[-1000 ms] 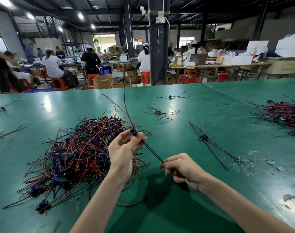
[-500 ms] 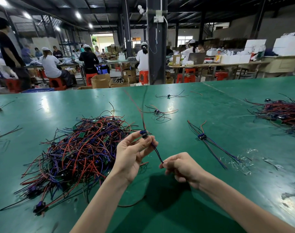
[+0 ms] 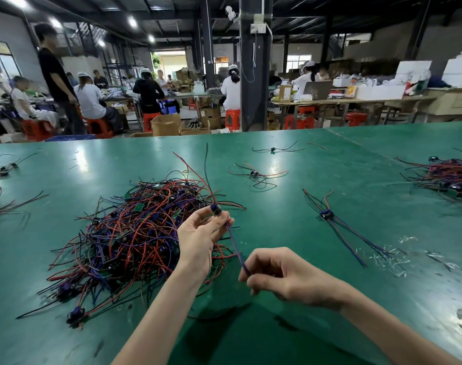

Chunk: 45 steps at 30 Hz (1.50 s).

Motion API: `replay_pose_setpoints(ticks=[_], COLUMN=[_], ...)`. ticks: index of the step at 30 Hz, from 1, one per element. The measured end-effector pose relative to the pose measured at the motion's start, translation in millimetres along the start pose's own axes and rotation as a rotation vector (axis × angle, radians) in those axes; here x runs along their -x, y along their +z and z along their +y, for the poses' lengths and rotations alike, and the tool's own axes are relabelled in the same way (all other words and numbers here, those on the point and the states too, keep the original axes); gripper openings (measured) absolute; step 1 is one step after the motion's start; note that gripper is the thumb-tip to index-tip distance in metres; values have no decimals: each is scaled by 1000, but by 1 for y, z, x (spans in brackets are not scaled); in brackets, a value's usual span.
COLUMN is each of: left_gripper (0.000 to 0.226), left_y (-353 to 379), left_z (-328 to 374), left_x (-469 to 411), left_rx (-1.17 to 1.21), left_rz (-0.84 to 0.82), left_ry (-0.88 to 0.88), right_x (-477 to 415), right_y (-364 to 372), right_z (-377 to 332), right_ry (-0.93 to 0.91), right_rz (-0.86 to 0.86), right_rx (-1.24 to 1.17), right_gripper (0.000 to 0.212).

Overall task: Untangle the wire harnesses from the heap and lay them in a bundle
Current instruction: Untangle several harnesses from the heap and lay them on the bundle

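Head cam is the only view on my feed, so here goes. Left hand [image 3: 198,241] is raised over the green table [image 3: 66,180], thumb and fingertips pinched on the small dark connector block [image 3: 215,209] of one wire harness [image 3: 234,243]. From that block, the purple and blue leads run down and to the right, pretty taut, into the right hand [image 3: 285,277]. It has its fingers curled and nips the lead ends between thumb and forefinger. The harness's red and black leads [image 3: 198,175] stick up and away from the connector, out over the heap [image 3: 135,233].

The heap sits just left of the left hand, a big messy tangle of red, purple and black wires with tiny green boards and dark connectors mixed in. Off to the right, well apart from the hands, a small bundle [image 3: 327,214] lies flat with its leads fanned out both ways. I can't tell how many harnesses are in it. Clear plastic scraps [image 3: 393,256] lie near its closer end. Two loose harnesses [image 3: 255,173] lie further back, and a second pile [image 3: 451,177] is at the right edge. Behind the table there's a dark pillar [image 3: 255,75] and people seated on red stools [image 3: 231,119] at benches.
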<state>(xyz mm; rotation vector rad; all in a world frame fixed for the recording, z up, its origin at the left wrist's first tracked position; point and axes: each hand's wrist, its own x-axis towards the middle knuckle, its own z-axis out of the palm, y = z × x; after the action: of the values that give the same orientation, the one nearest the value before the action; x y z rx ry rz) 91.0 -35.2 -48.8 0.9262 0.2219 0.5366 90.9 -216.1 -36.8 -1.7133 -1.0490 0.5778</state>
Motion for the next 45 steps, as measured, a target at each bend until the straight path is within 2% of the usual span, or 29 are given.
replay_pose_setpoints(ticks=[5,10,15,22,27,33,37,41,45], left_gripper=[16,17,16,15,17,17,32,39,24], left_y=[2,0,-4,-6,-7,-5,2,7,12], left_z=[-5,-3,0,-2,-5,-7,-10,-15,-23], left_x=[2,0,-4,-4,-4,-4,1,7,16], left_rx=[-38,-10,28,-7,24,71,77,79,-11], left_rz=[5,40,71,66,59,6,-23,-59,-122], left_ry=[-6,-13,-20,-22,-64,-138,-179,-228,-261], right_x=[3,-2,-7,-8,-5,-3,-7,-12,-18], right_y=[-14,-7,-5,-3,-7,-20,-28,-30,-27], right_z=[-3,5,12,11,12,12,15,20,27], right_ry=[-17,114,247,249,218,203,195,223,196], right_rz=[47,42,133,159,95,-84,-104,-5,208], right_rx=[-58,-96,-239,-133,-181,-210,-277,-263,-262], right_gripper=[12,11,9,7,6,5,25,37,31])
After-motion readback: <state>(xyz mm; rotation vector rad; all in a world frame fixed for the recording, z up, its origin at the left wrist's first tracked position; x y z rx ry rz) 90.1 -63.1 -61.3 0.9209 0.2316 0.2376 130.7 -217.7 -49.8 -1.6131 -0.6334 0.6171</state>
